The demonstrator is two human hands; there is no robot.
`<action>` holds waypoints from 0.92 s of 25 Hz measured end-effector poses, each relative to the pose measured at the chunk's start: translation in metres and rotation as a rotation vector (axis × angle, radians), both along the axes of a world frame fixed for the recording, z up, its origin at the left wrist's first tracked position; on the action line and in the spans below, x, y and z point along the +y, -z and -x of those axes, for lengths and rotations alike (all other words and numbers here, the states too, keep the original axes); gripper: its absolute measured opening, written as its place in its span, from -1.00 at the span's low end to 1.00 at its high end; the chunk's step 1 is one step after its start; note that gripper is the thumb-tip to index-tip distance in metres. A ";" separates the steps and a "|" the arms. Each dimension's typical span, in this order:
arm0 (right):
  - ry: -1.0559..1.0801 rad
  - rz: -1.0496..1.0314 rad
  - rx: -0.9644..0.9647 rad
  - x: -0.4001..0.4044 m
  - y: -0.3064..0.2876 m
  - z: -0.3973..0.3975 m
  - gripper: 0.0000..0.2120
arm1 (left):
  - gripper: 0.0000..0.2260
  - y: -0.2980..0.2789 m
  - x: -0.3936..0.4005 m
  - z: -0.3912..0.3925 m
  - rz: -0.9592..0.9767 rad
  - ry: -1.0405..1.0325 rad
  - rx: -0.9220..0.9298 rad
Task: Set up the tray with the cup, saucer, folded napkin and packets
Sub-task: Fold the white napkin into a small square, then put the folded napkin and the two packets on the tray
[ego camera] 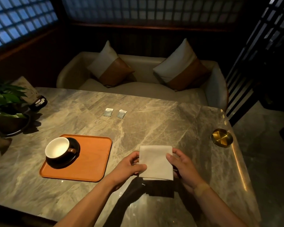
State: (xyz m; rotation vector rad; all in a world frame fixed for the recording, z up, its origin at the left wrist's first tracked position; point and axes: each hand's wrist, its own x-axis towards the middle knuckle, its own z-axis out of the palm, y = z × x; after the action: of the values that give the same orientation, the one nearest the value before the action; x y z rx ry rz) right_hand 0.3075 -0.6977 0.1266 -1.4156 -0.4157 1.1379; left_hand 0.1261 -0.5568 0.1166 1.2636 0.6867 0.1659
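My left hand (131,166) and right hand (180,164) each grip a side edge of the folded napkin (156,162), held above the desk (154,115) at 3 o'clock of the tray (92,158) (soft, light cloth; edge pinches should keep its folds).

A dim room was seen: a marble tabletop (154,122), a cream sofa (143,89) with two cushions, latticed windows (15,22) behind.
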 end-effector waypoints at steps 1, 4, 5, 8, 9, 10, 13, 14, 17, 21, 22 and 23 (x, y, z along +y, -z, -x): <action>0.015 0.009 -0.036 0.009 0.000 0.010 -0.83 | -0.67 0.000 0.009 0.008 0.001 -0.008 -0.008; 0.050 0.035 -0.155 0.042 0.001 0.044 -0.85 | -0.68 -0.002 0.041 0.035 0.020 -0.039 -0.027; 0.065 0.047 -0.196 0.053 0.002 0.055 -0.85 | -0.69 -0.002 0.052 0.043 0.023 -0.051 -0.032; 0.123 0.106 -0.270 0.088 0.009 0.091 -0.83 | -0.69 0.000 0.083 0.072 -0.002 -0.086 -0.045; 0.133 0.129 -0.285 0.098 0.012 0.101 -0.82 | -0.69 0.002 0.092 0.081 -0.008 -0.095 -0.045; 0.130 0.147 -0.293 0.107 0.015 0.111 -0.81 | -0.70 0.005 0.101 0.090 -0.012 -0.105 -0.043; 0.042 0.120 -0.170 0.132 0.024 0.138 -0.74 | -0.71 0.017 0.131 0.121 -0.013 -0.150 -0.039; 0.007 0.105 -0.114 0.139 0.026 0.146 -0.65 | -0.71 0.022 0.141 0.130 -0.010 -0.170 -0.039; -0.045 0.155 -0.128 0.156 0.029 0.167 -0.48 | -0.71 0.035 0.162 0.151 -0.025 -0.205 -0.002; 0.019 0.200 -0.176 0.173 0.033 0.188 -0.47 | -0.69 0.049 0.177 0.171 -0.022 -0.208 0.051; 0.035 0.201 -0.180 0.177 0.036 0.192 -0.47 | -0.68 0.052 0.182 0.174 -0.030 -0.205 0.073; 0.044 0.212 -0.191 0.180 0.039 0.195 -0.48 | -0.66 0.056 0.185 0.176 -0.035 -0.197 0.100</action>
State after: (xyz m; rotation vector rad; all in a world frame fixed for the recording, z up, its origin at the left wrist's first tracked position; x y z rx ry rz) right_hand 0.1125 -0.5177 0.0872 -1.7190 -0.4046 1.0380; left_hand -0.0502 -0.3715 0.0608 1.2433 0.8978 0.2791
